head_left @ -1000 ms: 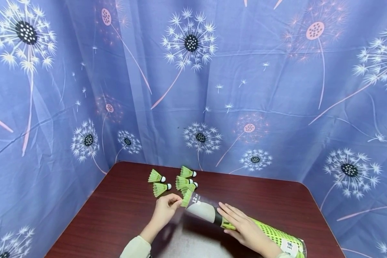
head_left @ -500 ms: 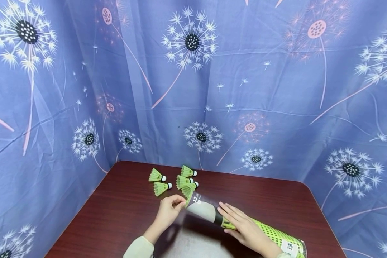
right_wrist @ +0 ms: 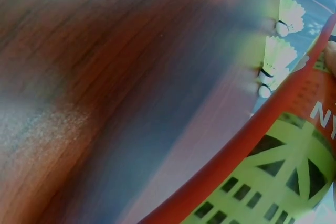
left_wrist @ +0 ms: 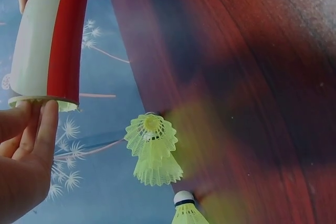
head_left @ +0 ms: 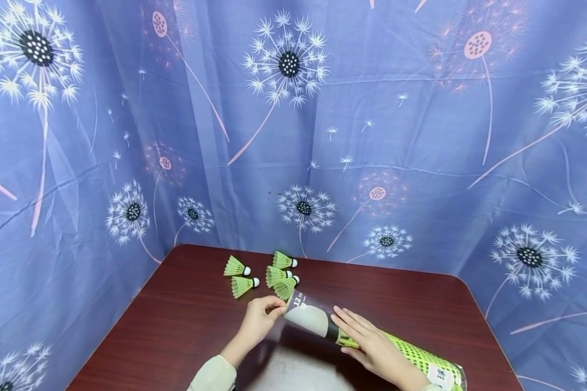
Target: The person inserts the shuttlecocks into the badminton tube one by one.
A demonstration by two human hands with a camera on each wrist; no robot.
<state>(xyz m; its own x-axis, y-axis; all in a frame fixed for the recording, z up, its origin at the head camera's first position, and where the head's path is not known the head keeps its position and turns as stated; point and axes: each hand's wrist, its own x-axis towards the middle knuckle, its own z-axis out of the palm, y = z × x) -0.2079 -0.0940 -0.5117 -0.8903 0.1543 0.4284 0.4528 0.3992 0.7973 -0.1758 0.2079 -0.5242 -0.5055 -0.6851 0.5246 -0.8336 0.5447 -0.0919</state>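
Note:
A shuttlecock tube point(head_left: 309, 319) lies slanting across the front right of the table, its mouth towards the left. My right hand point(head_left: 369, 346) holds it around the middle, fingers over the top and thumb on the near side. At the mouth, my left hand point(head_left: 260, 319) has thumb and fingertips together. The left wrist view shows these fingers reaching to the mouth, where the yellow-green skirt of a shuttlecock point(left_wrist: 67, 106) shows inside the rim; the rest of it is hidden in the tube. Part of the right hand point(right_wrist: 330, 56) appears at the right wrist view's edge.
Several yellow-green shuttlecocks lie towards the back of the table: a pair at left, including one shuttlecock point(head_left: 243, 286), and a cluster, including another shuttlecock point(head_left: 283, 260), beyond the tube's mouth. The dark red table point(head_left: 176, 326) meets a blue dandelion-patterned curtain point(head_left: 254, 206) behind.
My left hand has moved slightly right to the tube's mouth, and the shuttlecock in its fingers has gone into the tube. The right hand and the tube have stayed nearly still.

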